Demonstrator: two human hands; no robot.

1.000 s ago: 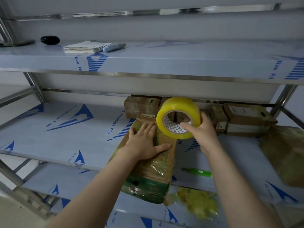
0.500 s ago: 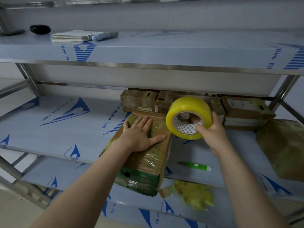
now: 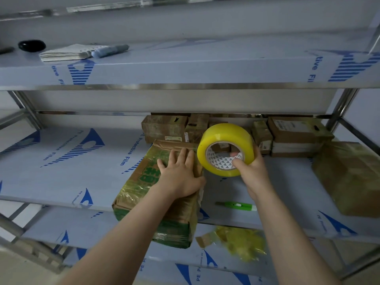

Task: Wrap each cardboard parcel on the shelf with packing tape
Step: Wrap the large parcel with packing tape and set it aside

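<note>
Parcel (image 3: 139,183) under flat left hand (image 3: 179,175), right hand (image 3: 254,174) fingers (image 3: 239,163) round tape roll (image 3: 223,135), shelf (image 3: 61,182) reads "Protective Film"

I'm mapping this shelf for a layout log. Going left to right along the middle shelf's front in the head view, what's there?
Green-printed parcel under the left hand → yellow tape roll held by the right hand → tape-wrapped parcel at far right. The green cutter lies within the roll's span, so omitted.

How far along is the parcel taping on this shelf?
Done: the large parcel at far right looks tape-covered. In hand: the left hand presses the partly taped green-printed parcel while the right hand grips the tape roll. Left: finishing it, possibly the small boxes behind.
</note>
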